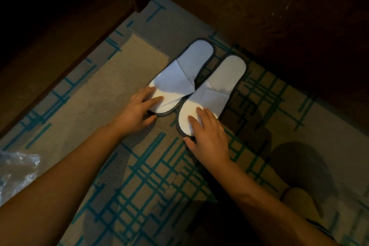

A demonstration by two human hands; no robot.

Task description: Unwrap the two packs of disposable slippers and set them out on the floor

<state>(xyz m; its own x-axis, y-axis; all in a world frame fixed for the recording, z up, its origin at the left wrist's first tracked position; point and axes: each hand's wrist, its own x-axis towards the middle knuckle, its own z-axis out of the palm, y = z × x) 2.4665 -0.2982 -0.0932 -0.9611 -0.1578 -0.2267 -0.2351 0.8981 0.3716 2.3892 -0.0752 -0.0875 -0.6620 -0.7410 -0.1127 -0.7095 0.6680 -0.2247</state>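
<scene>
On the carpeted floor [119, 78], two white slippers [199, 78] lie touching, the left hand [137, 108] and right hand [207, 132] resting on their heels, fingers [153, 100] spread flat.

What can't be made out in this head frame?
- Plastic wrap: cut by the left edge, blurred; contents unreadable.
- Second pack: not visible.
- Slipper heel: under right hand.
- Other slipper heel: under left hand.
- Dark furniture: underexposed.

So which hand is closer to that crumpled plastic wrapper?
Left. The left hand rests on the left slipper, on the plastic wrapper's side; the right hand lies farther away on the right slipper.
</scene>
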